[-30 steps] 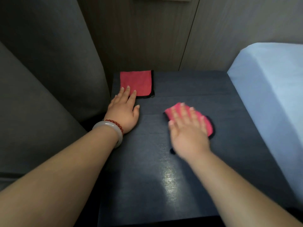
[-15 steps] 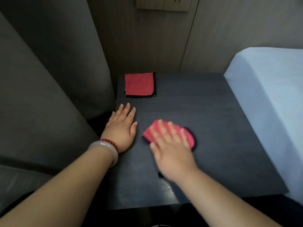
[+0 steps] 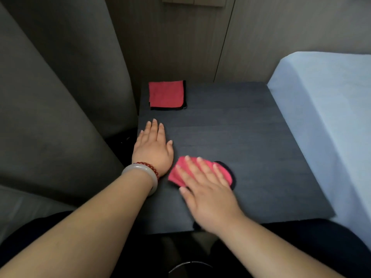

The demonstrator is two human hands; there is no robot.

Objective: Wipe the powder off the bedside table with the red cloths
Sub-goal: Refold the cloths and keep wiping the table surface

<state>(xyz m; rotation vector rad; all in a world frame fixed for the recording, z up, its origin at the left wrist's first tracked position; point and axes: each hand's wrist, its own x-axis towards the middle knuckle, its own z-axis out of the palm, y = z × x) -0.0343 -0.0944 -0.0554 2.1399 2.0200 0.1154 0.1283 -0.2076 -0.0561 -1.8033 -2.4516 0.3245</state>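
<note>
Wiping seems nearly done: the flat right hand point(image 3: 208, 189) presses a red cloth point(image 3: 176, 173) on the bench point(image 3: 251, 137), where no powder shows, and the left hand point(image 3: 153, 149) lies spread.

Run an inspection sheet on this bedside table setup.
Surface: dark bedside table; no powder visible.
Job's things: red cloth under the right hand, near the front; folded red cloth at the back left corner, nothing touching it.
Clutter: nothing seen.
Grippers: left hand flat on the table, fingers straight; right hand presses its cloth with straight fingers.
Cables: nothing seen.
Surroundings: bed to the right, grey fabric to the left, wall plate behind.
</note>
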